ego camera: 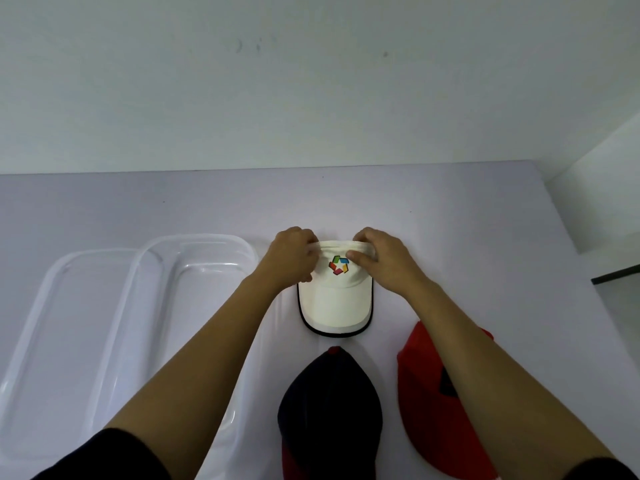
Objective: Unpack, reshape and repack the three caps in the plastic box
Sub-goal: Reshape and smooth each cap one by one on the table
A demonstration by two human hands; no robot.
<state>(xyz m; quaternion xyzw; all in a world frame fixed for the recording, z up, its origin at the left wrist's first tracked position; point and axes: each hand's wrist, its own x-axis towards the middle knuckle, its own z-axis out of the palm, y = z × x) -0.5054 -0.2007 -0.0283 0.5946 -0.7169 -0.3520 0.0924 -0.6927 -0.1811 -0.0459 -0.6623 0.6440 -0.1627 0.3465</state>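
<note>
Both grips pinch the crown of the white cap (334, 299). The left grip (294, 254) and right grip (384, 261) curl fingers over its top edge, thumbs on the front panel either side of the coloured logo.

Nearer the person than the grips lie the dark cap (329, 403) and the red cap (426, 393). Both are cut off at the bottom edge, and the right forearm covers part of the red one.

The white cap rests on the desk (450, 220), brim toward the person. Reshaping probably goes best with an even pull from both sides, the brim left flat, so the panel rounds without creasing the logo.

Left of the left grip sit the plastic box (201, 237) and a clear piece (97, 252). Which is box and which is lid is hard to tell. The cap's back and the fingertips behind it are hidden.
</note>
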